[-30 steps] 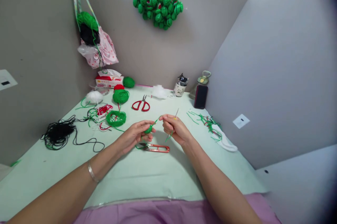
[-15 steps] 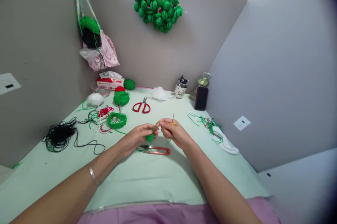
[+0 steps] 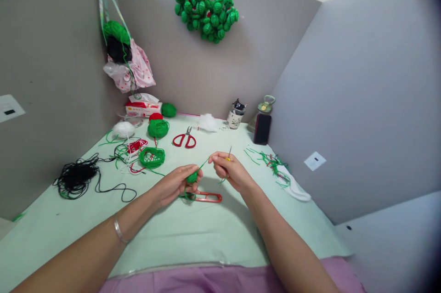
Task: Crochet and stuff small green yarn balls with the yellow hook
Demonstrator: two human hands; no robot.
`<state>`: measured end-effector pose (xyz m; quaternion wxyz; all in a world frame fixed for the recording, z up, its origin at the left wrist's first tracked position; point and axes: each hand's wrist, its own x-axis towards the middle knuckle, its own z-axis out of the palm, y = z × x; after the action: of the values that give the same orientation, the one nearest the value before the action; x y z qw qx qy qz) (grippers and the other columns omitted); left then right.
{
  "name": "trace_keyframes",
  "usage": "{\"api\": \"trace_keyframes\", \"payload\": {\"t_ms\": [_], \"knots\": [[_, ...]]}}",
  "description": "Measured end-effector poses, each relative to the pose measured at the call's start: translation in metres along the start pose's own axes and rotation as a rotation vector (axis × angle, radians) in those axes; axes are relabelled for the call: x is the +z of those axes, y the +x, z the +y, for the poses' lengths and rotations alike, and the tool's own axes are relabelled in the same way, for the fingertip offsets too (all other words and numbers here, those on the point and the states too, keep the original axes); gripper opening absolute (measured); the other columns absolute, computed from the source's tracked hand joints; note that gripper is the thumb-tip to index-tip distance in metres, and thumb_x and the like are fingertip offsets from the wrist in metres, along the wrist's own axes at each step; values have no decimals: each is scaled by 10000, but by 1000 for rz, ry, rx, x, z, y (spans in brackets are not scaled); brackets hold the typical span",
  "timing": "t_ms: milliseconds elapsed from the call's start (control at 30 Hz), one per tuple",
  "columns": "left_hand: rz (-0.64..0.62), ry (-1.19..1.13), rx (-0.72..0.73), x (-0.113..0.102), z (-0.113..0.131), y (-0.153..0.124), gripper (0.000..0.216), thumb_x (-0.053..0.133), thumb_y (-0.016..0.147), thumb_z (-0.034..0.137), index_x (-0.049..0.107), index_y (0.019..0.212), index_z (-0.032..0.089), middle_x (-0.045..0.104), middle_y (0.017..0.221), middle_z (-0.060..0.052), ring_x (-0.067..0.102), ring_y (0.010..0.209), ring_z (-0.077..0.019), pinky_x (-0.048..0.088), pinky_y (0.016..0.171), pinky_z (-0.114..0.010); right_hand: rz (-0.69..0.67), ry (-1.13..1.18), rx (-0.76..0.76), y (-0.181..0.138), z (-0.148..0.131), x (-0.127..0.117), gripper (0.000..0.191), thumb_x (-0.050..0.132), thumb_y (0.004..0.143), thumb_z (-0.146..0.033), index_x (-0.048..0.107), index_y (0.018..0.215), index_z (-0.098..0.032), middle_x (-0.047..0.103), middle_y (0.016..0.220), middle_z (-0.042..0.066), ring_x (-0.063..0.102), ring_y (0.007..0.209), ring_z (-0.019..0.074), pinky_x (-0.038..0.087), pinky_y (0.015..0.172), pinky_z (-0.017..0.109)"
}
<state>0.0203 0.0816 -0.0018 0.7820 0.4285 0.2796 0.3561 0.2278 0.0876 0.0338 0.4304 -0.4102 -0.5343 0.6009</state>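
My left hand (image 3: 177,183) is closed around a small green crocheted ball (image 3: 192,177), held just above the table. My right hand (image 3: 231,170) pinches a thin crochet hook (image 3: 228,154) with a yellow grip, its tip pointing up. A taut green yarn strand (image 3: 203,163) runs from the ball to my right fingers. Red thread snips (image 3: 206,197) lie on the pale green table (image 3: 179,233) directly under my hands.
Red scissors (image 3: 184,139), green yarn coils (image 3: 152,156), a black yarn tangle (image 3: 76,178) and white stuffing (image 3: 123,128) lie on the left. Yarn scraps (image 3: 274,164) lie at right. A phone (image 3: 262,128), a jar (image 3: 236,116) and a tissue box (image 3: 143,107) stand at the back. Green balls (image 3: 206,6) hang on the wall.
My hands came together half a second ago, then drew apart again, pulling the green strand taut. The left hand has dropped slightly toward the snips.
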Motion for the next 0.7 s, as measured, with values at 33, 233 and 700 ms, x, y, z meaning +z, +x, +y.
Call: {"api": "trace_keyframes", "payload": {"t_ms": [33, 233, 700], "knots": [[-4, -13, -6, 0, 0, 0, 290, 703, 932, 426, 739, 910, 138, 627, 787, -26, 616, 627, -120, 557, 624, -238, 10, 6, -1, 1, -1, -4, 293, 722, 825, -449, 685, 829, -158, 362, 420, -110, 212, 447, 69, 131, 490, 268], [64, -65, 32, 1, 1, 3, 172, 718, 936, 252, 753, 1018, 105, 715, 939, -95, 685, 764, -132, 612, 766, -241, 57, 48, -15, 3, 0, -16, 305, 730, 814, -454, 675, 853, -157, 342, 427, -121, 181, 444, 62, 122, 479, 267], [179, -121, 91, -5, -3, 9, 123, 753, 901, 165, 751, 1004, 99, 734, 896, -63, 676, 665, -92, 603, 681, -183, 91, 75, 3, 5, 4, -11, 308, 740, 786, -448, 673, 850, -154, 353, 418, -120, 185, 434, 55, 123, 472, 262]]}}
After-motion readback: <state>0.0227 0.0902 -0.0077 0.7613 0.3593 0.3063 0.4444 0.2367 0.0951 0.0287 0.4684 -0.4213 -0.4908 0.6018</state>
